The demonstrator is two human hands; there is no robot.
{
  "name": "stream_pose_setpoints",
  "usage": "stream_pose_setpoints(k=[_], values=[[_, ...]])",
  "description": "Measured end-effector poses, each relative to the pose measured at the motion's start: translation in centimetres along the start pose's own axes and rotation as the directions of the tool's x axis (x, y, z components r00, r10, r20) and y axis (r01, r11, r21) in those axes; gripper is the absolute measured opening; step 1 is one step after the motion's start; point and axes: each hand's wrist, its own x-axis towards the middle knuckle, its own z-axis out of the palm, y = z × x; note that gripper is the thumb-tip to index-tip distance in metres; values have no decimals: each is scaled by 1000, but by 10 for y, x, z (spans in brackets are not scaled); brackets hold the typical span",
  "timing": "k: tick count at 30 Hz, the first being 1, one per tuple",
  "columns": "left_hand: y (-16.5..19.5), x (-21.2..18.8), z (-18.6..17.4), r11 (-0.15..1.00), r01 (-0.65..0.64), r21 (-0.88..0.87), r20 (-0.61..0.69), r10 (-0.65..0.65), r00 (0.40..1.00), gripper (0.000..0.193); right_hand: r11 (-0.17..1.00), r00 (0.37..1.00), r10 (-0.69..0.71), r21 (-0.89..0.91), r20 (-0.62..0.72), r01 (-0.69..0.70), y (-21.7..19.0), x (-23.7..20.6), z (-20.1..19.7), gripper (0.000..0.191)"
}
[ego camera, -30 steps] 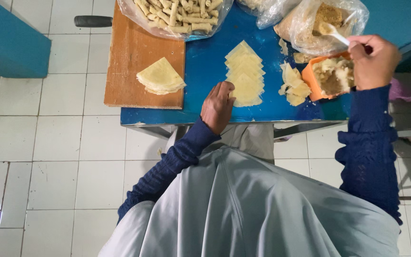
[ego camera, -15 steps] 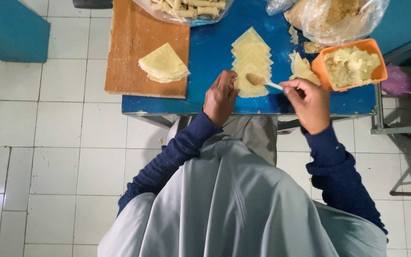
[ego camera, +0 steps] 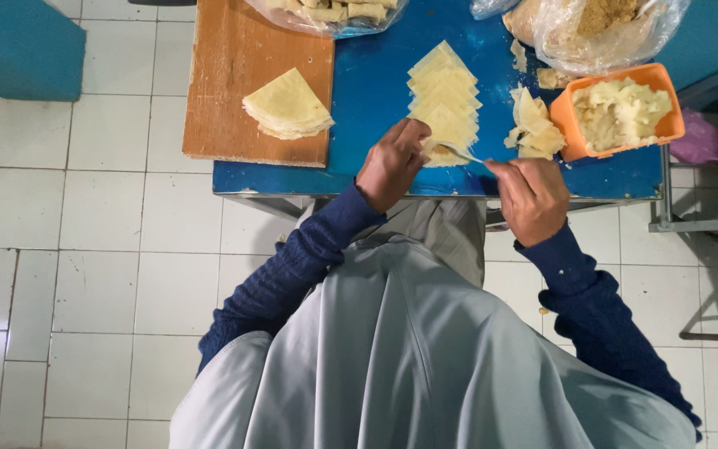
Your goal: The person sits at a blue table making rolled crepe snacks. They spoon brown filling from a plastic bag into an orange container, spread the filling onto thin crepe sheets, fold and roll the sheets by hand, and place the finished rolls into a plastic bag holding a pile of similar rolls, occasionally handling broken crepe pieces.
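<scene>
Filling step: my left hand point(ego camera: 392, 162) pins the nearest wrapper point(ego camera: 442, 150) at the table's point(ego camera: 367, 108) near edge; right hand point(ego camera: 532, 195) grips the spoon point(ego camera: 461, 152), tip on it. Next likely needs folding it shut.

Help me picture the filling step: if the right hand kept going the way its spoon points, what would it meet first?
The right hand points its spoon up-left. First in line is the nearest wrapper of the overlapped row, where the tip already seems to rest, then the left hand's fingers beside it. Height is unclear.
</scene>
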Motion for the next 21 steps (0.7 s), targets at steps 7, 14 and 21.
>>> stream_pose_setpoints(k=[7, 14, 21], values=[[-9, 2, -8, 994, -107, 14, 162, 103, 981, 48, 968, 968, 243, 80, -59, -238, 29, -25, -11, 10], [-17, 3, -6, 954, -274, 124, 138, 257, 956, 37, 900, 856, 434, 83, -281, -428, 151, 35, -9, 12], [-28, 6, 4, 980, -194, 50, 33, 192, 981, 20, 970, 964, 187, -123, -190, -212, 87, 47, 8, 41]])
